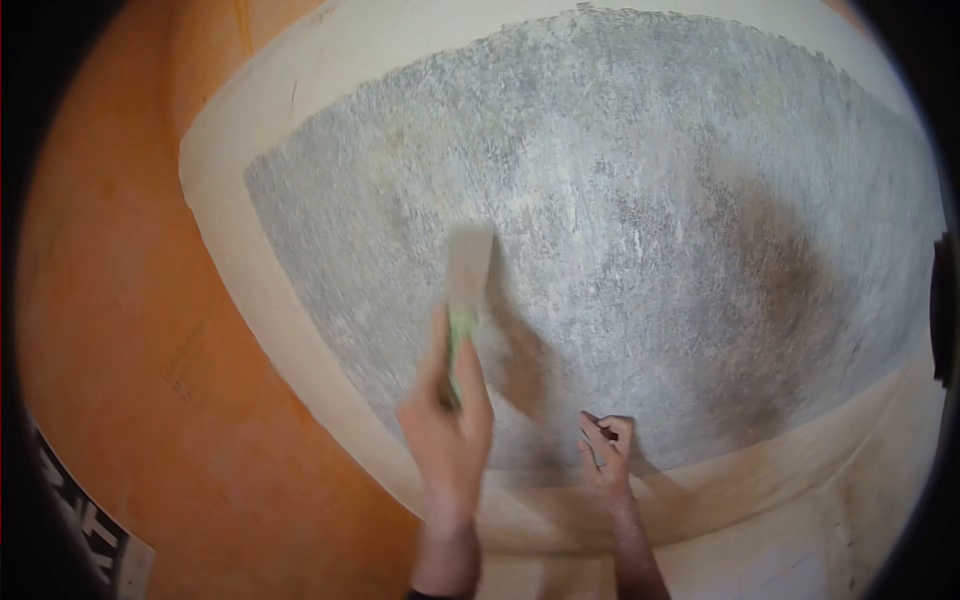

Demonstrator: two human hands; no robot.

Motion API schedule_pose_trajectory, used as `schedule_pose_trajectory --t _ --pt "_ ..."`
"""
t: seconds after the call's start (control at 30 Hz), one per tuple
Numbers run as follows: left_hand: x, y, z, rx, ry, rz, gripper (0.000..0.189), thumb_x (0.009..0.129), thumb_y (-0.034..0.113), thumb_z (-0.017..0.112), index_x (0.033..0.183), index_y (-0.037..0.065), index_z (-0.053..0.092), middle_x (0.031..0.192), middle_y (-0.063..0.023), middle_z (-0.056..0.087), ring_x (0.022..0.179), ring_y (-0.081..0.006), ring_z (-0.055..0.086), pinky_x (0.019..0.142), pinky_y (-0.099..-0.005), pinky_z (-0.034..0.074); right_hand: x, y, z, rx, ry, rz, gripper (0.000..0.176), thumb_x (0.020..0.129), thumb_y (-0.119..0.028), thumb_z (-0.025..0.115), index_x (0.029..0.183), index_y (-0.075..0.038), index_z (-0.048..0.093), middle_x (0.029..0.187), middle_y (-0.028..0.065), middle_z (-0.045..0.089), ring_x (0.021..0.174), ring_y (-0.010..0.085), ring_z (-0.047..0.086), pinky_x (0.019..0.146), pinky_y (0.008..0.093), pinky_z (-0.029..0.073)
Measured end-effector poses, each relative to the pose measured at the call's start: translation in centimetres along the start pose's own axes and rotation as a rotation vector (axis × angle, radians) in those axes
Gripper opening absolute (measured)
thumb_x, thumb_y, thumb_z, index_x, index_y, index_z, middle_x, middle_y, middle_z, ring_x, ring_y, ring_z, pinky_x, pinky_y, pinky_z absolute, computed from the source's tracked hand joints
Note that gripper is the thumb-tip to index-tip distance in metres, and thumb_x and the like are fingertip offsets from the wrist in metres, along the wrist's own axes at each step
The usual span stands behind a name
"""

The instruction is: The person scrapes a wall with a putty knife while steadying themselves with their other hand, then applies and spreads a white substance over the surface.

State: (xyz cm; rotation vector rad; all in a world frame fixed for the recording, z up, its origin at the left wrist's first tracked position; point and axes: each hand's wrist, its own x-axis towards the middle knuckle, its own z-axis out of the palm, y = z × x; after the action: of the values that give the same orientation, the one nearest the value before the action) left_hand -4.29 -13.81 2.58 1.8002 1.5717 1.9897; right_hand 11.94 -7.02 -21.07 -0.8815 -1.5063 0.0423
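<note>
Gripping a brush point(467, 290) by its green handle, left hand point(447, 430) is closed round it, thumb and fingers wrapped, arm coming up from bottom edge of view. Brush points upward; its pale head lies on the grey patch point(620, 200), near the patch's lower left part. Head of brush blurred, bristles not readable.

Right hand point(607, 450) sits just right of the left one, low on the grey patch near its bottom edge, knuckles against the surface. Fingers curled in. Something small and dark shows at the fingertips; cannot tell whether it is held or what it is.

Grey patch: mottled, rough-looking, broad, covering most of the view. Cream border point(250, 270) runs round it on left and below. Beyond that, orange surface point(120, 300) fills the left side. Black-and-white printed strip point(95, 530) at lower left corner, lettering cut off.

Narrow shadow point(525, 350) falls just right of the brush. Larger dark shadow point(780, 300) spreads over right part of the patch.
</note>
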Motion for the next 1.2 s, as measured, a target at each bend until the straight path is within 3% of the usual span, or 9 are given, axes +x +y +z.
schedule_pose_trajectory --t 0.03,0.17,0.27,0.4,0.5,0.53,0.73,1.0,1.2 --pt "2.5 1.2 0.4 -0.007 0.075 0.177 0.042 0.099 0.014 0.056 0.137 -0.004 0.055 0.078 -0.0123 0.067 0.066 -0.0049 0.052 0.054 -0.0261 0.041 0.2 -0.2 -0.3 0.041 0.000 0.001 0.040 0.084 -0.001 0.071 0.124 -0.008 0.069 0.106 0.0095 0.048 0.098 0.0229 0.047 0.080 0.0304 0.044" --pt "8.8 7.5 0.2 0.131 0.176 0.340 0.037 0.097 0.017 0.054 0.125 -0.005 0.064 0.066 -0.0161 0.066 0.057 -0.0208 0.063 0.058 -0.0313 0.050 0.4 -0.2 -1.0 0.061 -0.069 -0.008 0.036 0.089 -0.003 0.068 0.125 -0.004 0.068 0.107 0.0076 0.046 0.099 0.0209 0.046 0.083 0.0297 0.043" --pt "9.0 8.9 0.1 0.217 0.240 0.380 0.035 0.096 0.018 0.053 0.117 -0.005 0.068 0.070 -0.0205 0.068 0.059 -0.0271 0.068 0.058 -0.0371 0.053 0.3 0.1 -1.3 0.080 -0.100 0.013 0.035 0.090 -0.003 0.066 0.125 -0.004 0.068 0.109 0.0076 0.047 0.101 0.0207 0.047 0.084 0.0294 0.043" --pt "8.1 9.7 0.7 0.246 0.139 0.288 0.031 0.096 0.017 0.053 0.110 -0.003 0.072 0.072 -0.0219 0.069 0.063 -0.0271 0.071 0.058 -0.0404 0.054 -0.1 0.4 -2.0 0.070 -0.137 -0.006 0.037 0.091 -0.004 0.066 0.127 -0.009 0.068 0.113 0.0085 0.048 0.102 0.0212 0.048 0.083 0.0307 0.043" --pt "10.1 10.7 1.2 0.275 0.261 0.358 0.032 0.095 0.022 0.054 0.114 0.004 0.073 0.065 -0.0170 0.066 0.054 -0.0194 0.062 0.058 -0.0350 0.049 0.3 0.1 -2.3 0.115 -0.165 0.022 0.036 0.092 -0.005 0.065 0.127 -0.008 0.068 0.115 0.0092 0.048 0.105 0.0218 0.048 0.085 0.0309 0.043" --pt "9.6 11.7 0.4 0.339 0.170 0.249 0.030 0.096 0.021 0.055 0.111 0.005 0.075 0.065 -0.0155 0.067 0.054 -0.0184 0.063 0.059 -0.0342 0.051 -0.4 0.3 -2.3 0.103 -0.158 0.037 0.035 0.092 -0.005 0.065 0.127 -0.008 0.067 0.114 0.0094 0.048 0.106 0.0219 0.049 0.086 0.0307 0.043" --pt "10.2 11.6 1.4 0.374 0.224 0.299 0.028 0.096 0.019 0.055 0.109 0.007 0.076 0.065 -0.0116 0.069 0.055 -0.0152 0.065 0.059 -0.0306 0.052 -0.9 0.8 -2.8 0.075 -0.171 0.046 0.035 0.092 -0.006 0.065 0.128 -0.007 0.067 0.114 0.0099 0.049 0.106 0.0229 0.049 0.088 0.0307 0.043" --pt "9.7 11.6 0.6 0.364 0.195 0.288 0.028 0.096 0.020 0.055 0.099 0.004 0.078 0.065 -0.0130 0.069 0.056 -0.0194 0.066 0.059 -0.0327 0.054 -1.3 0.3 -3.5 0.048 -0.220 0.091 0.037 0.093 -0.008 0.066 0.130 -0.007 0.065 0.116 0.0111 0.048 0.107 0.0237 0.046 0.092 0.0321 0.041" --pt "10.0 11.0 0.7 0.319 0.216 0.344 0.029 0.095 0.022 0.056 0.093 0.003 0.078 0.064 -0.0137 0.069 0.059 -0.0235 0.069 0.060 -0.0349 0.055 -2.6 1.6 -3.9 -0.101 -0.056 0.054 0.041 0.093 -0.009 0.065 0.133 -0.005 0.062 0.118 0.0119 0.049 0.114 0.0265 0.046 0.095 0.0342 0.042"
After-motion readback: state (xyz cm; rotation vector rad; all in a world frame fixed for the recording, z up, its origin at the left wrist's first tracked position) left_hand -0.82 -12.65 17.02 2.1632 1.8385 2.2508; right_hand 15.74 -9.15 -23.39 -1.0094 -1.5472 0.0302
